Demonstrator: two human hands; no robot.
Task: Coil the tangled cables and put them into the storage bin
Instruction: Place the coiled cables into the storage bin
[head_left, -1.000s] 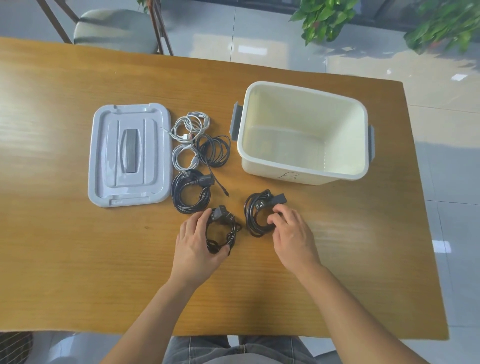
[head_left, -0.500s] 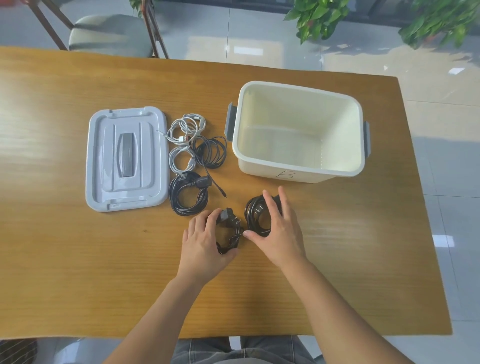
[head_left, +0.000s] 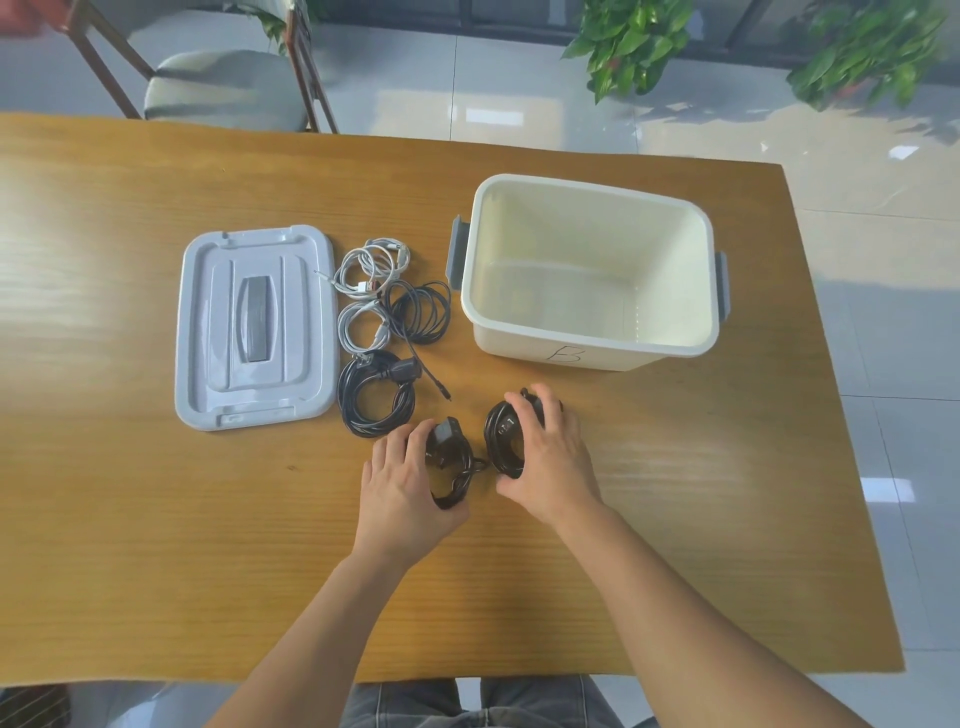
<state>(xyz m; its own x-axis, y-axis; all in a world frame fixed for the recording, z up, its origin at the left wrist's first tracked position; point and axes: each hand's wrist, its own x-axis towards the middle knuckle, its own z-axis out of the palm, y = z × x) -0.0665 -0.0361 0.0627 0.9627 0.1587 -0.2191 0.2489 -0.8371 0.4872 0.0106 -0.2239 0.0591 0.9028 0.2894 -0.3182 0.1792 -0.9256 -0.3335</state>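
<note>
Since a moment ago the right hand (head_left: 550, 457) has closed its fingers round the black coil on the right (head_left: 501, 441), while the left hand (head_left: 402, 486) grips the black coil with the plug (head_left: 452, 462). Both coils lie on the table (head_left: 156, 519) before the storage bin (head_left: 597, 358), which holds nothing visible. Four more coils (head_left: 384, 332) sit between bin and lid (head_left: 254, 327).

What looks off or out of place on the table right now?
Little stands out. One thin black cable coil trails a loose end toward the near side. The white plastic storage bin is open and upright, and its grey lid lies flat.
</note>
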